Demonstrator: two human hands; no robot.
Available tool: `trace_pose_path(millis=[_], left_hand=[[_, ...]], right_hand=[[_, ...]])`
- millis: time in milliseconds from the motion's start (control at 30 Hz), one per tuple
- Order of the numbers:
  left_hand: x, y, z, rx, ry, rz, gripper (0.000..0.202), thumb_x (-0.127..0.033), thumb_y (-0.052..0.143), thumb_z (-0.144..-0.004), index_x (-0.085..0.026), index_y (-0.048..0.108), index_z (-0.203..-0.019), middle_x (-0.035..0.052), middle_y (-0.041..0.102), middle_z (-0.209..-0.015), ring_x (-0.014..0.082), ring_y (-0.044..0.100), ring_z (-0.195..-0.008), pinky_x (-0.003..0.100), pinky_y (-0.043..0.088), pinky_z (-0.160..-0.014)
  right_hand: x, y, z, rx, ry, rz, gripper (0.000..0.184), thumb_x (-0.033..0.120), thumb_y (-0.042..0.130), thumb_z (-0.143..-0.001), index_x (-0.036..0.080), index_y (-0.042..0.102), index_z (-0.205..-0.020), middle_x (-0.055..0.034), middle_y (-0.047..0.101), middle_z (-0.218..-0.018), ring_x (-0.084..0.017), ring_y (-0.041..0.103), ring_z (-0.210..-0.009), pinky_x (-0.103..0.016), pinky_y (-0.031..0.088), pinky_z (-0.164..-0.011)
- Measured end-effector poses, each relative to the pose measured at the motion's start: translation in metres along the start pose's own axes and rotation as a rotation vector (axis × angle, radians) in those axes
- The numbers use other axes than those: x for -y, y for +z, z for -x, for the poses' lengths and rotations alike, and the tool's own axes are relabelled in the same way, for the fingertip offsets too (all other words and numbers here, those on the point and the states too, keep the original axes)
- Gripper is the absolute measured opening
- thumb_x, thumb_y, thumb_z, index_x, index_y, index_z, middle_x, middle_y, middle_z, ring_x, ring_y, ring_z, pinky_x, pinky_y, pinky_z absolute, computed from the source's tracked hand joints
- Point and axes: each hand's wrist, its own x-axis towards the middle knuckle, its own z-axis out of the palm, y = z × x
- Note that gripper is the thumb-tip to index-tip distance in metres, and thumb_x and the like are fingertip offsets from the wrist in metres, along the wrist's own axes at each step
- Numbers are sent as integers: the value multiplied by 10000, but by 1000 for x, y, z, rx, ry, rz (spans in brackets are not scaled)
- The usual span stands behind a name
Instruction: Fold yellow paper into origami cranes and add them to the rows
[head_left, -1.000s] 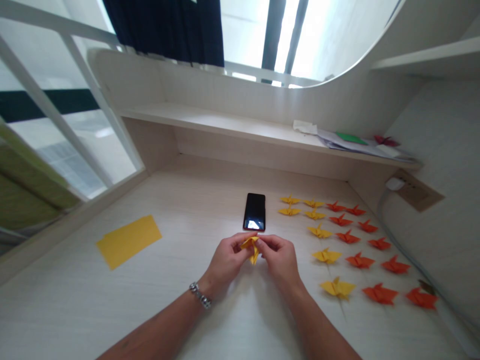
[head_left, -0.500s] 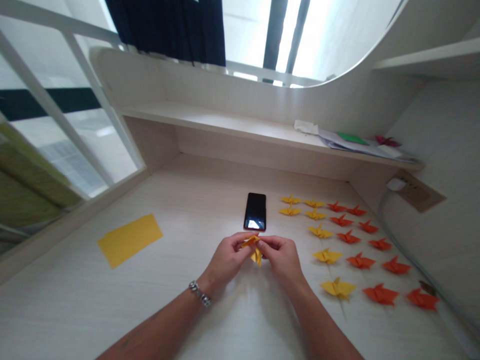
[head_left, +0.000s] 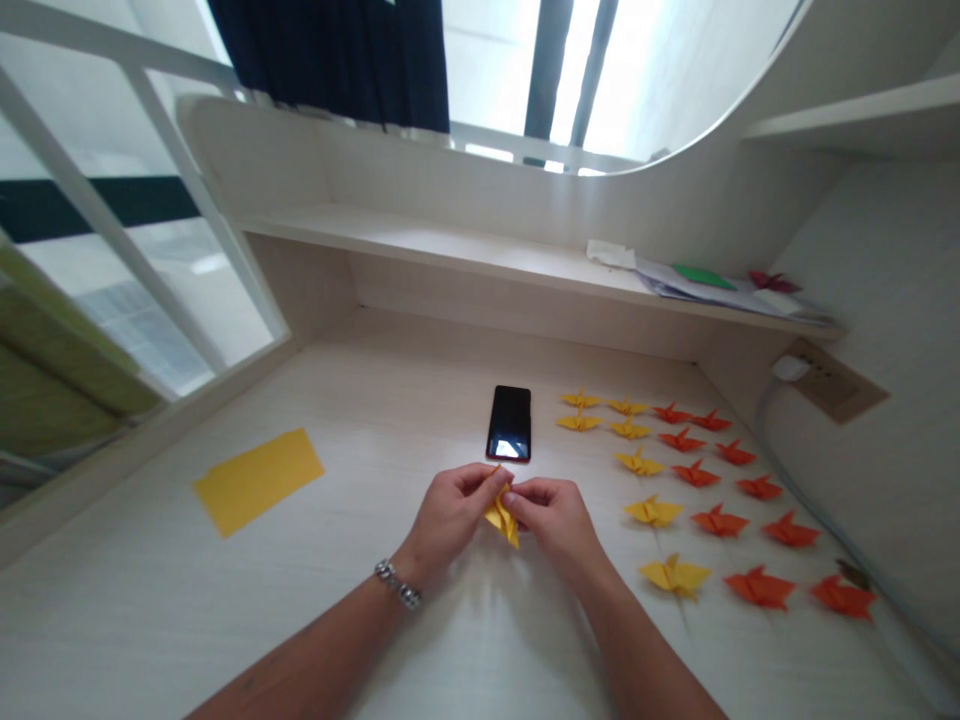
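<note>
A small folded piece of yellow origami paper (head_left: 502, 518) is pinched between my two hands, just above the desk. My left hand (head_left: 452, 510) grips its left and upper side with thumb and fingers. From the right, my right hand (head_left: 553, 512) holds it with the thumb on top; its other fingertips are partly hidden. Pointed flaps of the paper stick out below the fingers. Just beyond my fingertips lies a black phone (head_left: 510, 424). Yellow paper cranes (head_left: 652, 511) and orange paper cranes (head_left: 720, 521) stand in rows to the right.
Flat yellow paper sheets (head_left: 259, 482) lie on the desk at the left. A shelf (head_left: 450, 247) along the back carries papers (head_left: 701, 283). A cable (head_left: 795, 475) runs down the right side from a wall socket (head_left: 832, 380).
The yellow paper has turned in my fingers, and its pointed flap now reaches lower and more to the left. My left thumb has shifted up over it.
</note>
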Motion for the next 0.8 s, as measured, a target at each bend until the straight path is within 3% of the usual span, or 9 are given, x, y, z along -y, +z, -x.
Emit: trace_pose_path(millis=[200, 467, 600, 700, 800], left_hand=[[2, 0, -1, -4, -33, 53, 326, -307, 693, -749, -142, 696, -1030, 111, 698, -1017, 219, 643, -898, 295, 511, -778], [5, 1, -3, -15, -44, 84, 269, -258, 703, -715, -125, 719, -947, 135, 695, -1060, 255, 652, -943, 338, 531, -796], [4, 1, -3, -96, -31, 53, 235, -202, 681, -714, -122, 720, -931, 129, 699, -1056, 241, 658, -929, 334, 528, -811], [4, 1, -3, -165, -15, 24, 238, -177, 669, -713, -126, 715, -941, 111, 710, -1016, 221, 664, -898, 317, 529, -806], [4, 0, -3, -191, 8, 14, 245, -167, 663, -713, -135, 708, -952, 95, 715, -994, 211, 666, -890, 314, 527, -815]], right_hand=[[0, -2, -2, -98, -72, -19, 303, 357, 707, -710, 120, 746, -894, -114, 738, -796, -231, 670, -711, -327, 526, -643], [4, 1, 0, -92, -83, -100, 312, 353, 719, -695, 129, 700, -913, -103, 732, -818, -235, 679, -742, -341, 540, -668], [5, 5, -1, -113, -30, -210, 426, 366, 767, -635, 141, 632, -970, -76, 717, -787, -198, 668, -710, -296, 527, -638], [6, 8, -2, -149, 57, -212, 444, 406, 787, -595, 128, 635, -905, -55, 690, -716, -156, 632, -614, -249, 490, -554], [8, 10, 0, -103, 149, -204, 436, 436, 794, -567, 114, 654, -826, -52, 678, -674, -136, 609, -561, -231, 462, -523]])
